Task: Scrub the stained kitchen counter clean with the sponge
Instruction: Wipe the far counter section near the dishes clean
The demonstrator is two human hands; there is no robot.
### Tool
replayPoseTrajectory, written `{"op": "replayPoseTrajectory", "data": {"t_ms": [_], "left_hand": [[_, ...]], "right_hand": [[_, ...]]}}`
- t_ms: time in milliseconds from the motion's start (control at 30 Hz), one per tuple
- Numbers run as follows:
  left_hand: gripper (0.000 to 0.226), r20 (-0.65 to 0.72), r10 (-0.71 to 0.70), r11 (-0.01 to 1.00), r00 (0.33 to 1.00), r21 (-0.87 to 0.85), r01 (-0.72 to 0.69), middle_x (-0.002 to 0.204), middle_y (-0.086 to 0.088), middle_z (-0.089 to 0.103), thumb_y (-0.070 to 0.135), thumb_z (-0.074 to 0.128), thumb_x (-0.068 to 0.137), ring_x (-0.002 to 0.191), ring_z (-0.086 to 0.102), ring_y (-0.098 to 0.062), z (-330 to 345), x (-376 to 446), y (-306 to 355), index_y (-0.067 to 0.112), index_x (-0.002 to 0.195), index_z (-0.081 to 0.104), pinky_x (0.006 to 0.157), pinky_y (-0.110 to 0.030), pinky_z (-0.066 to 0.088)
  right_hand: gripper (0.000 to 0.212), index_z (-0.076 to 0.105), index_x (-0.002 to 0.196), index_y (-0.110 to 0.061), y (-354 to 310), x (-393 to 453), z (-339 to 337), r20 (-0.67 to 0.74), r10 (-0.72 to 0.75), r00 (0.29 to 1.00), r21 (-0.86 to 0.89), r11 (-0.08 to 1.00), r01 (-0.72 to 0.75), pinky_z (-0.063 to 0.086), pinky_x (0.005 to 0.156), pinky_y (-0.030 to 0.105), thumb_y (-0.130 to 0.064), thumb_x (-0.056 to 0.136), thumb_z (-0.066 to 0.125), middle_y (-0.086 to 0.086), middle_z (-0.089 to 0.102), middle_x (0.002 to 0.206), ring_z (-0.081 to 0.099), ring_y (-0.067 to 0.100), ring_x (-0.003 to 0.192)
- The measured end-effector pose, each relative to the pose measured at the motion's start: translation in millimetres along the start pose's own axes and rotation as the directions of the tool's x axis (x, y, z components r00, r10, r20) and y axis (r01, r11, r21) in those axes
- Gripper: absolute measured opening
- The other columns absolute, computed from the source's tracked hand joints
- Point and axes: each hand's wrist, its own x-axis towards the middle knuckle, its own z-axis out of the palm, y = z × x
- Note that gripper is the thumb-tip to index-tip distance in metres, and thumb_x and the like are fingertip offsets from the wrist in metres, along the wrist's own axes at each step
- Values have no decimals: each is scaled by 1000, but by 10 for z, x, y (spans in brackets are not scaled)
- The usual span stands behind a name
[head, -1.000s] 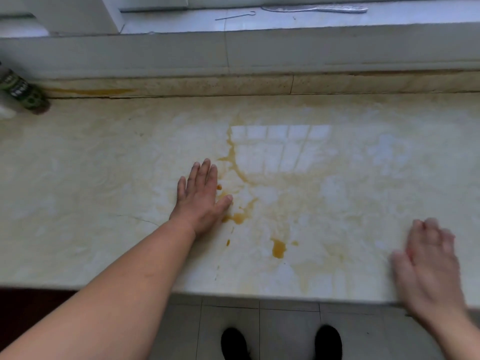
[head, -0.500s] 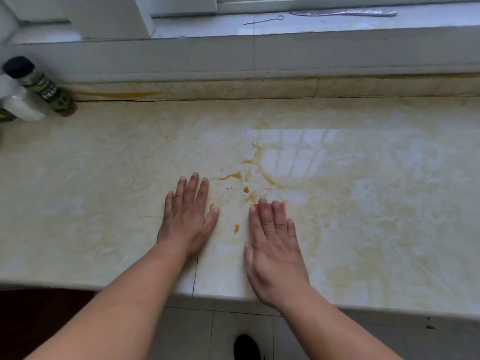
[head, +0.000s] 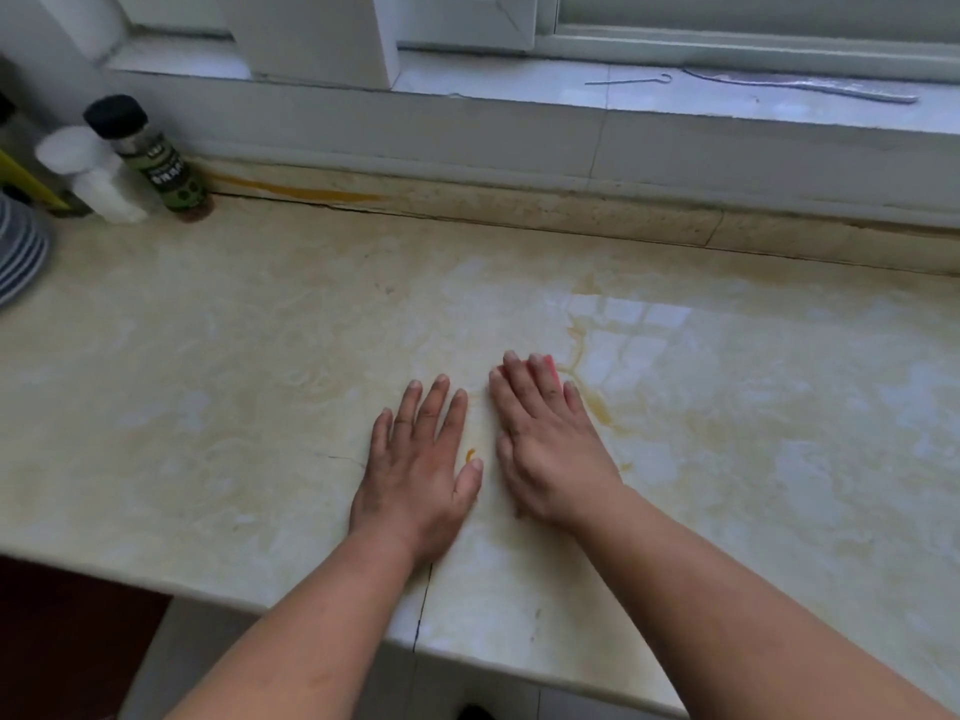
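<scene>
A pale marble counter (head: pixel 218 407) carries orange-yellow stains (head: pixel 597 407) right of centre, and one small orange drop (head: pixel 470 453) lies between my hands. My right hand (head: pixel 545 439) lies flat on a pink sponge (head: pixel 544 364); only the sponge's far edge shows past the fingertips. The sponge sits at the left edge of the stain streak. My left hand (head: pixel 421 465) rests palm down on the counter just left of the right hand, fingers spread, holding nothing.
At the back left stand a dark spice bottle (head: pixel 156 158) with a black cap and a white bottle (head: pixel 91 174). Striped plates (head: pixel 18 252) sit at the left edge. A raised backsplash ledge (head: pixel 519 205) with an orange streak runs behind. A seam (head: pixel 423 605) crosses the counter's front.
My right hand has swept in from the right edge with the sponge to beside my left hand and pushed slightly forward. The view has shifted right, showing more of the left side.
</scene>
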Motion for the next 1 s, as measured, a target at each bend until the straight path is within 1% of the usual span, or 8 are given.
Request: {"op": "replayPoseTrajectory", "data": {"t_ms": [100, 233, 333, 400, 600, 767, 867, 1000], "left_hand": [[83, -10, 4, 1000, 1000, -8, -4, 168, 9, -31, 63, 0, 88, 152, -35, -13, -11, -5, 2, 31, 163, -15, 127, -45, -13], [83, -16, 12, 1000, 1000, -23, -12, 167, 10, -33, 62, 2, 88, 151, -37, -13, -33, -21, 3, 30, 163, -16, 126, -45, -14], [82, -10, 16, 1000, 1000, -16, -16, 165, 10, -38, 60, 1, 89, 149, -41, -13, -39, -36, 11, 29, 162, -20, 126, -46, -15], [81, -24, 15, 1000, 1000, -15, -15, 165, 10, -38, 60, 3, 90, 149, -41, -13, -21, -36, 10, 29, 162, -20, 125, -46, -14], [80, -68, 23, 999, 997, -31, -25, 170, 9, -26, 58, 15, 94, 154, -31, -14, 27, -31, -8, 28, 165, -9, 125, -46, -12], [79, -87, 22, 999, 996, -28, -25, 171, 10, -23, 58, 18, 95, 155, -28, -13, 20, -36, -10, 29, 165, -7, 125, -44, -11], [79, -90, 25, 999, 996, -30, -27, 171, 11, -24, 58, 18, 95, 155, -29, -13, 27, -41, -14, 30, 165, -7, 125, -44, -12], [78, -100, 19, 1000, 995, -15, -21, 174, 7, -9, 56, 28, 98, 159, -14, -17, 70, -31, -34, 26, 167, 6, 125, -45, -5]], "right_hand": [[68, -7, 161, -23, 17, 269, -54, 34, 9, 999, -28, 1000, -8, 0, 126, 47, -36, 102, 26, -5, -22, 167, -27, 20, 151], [66, -9, 160, -27, 87, -506, 29, 11, -33, 999, -42, 999, 34, -5, 126, 39, -37, 105, 26, -8, -23, 166, -27, 16, 151], [64, 13, 161, -27, 333, -1228, 152, -24, 13, 1000, -71, 997, -15, 9, 120, 37, -37, 101, 33, -7, 4, 170, 4, 21, 156], [60, 22, 160, -26, 465, -1353, 143, -25, 57, 998, -71, 996, -59, 13, 119, 35, -41, 102, 26, -6, 15, 168, 15, 23, 155], [64, -8, 160, -29, 599, -167, -119, -42, 64, 997, -79, 995, -67, -1, 126, 43, -40, 106, 23, -8, -23, 166, -26, 18, 151], [65, 0, 161, -20, 700, 896, -392, -49, 142, 989, -20, 989, -143, -1, 124, 47, -37, 104, 27, 1, -11, 169, -16, 26, 154], [66, -3, 161, -22, 635, 688, -337, -45, 110, 993, 0, 994, -110, 0, 125, 47, -38, 104, 27, -2, -16, 168, -20, 23, 153], [62, -9, 159, -36, 728, -279, -247, -14, -45, 999, -14, 999, 44, -5, 124, 37, -41, 105, 21, -17, -24, 164, -28, 10, 150]]}}
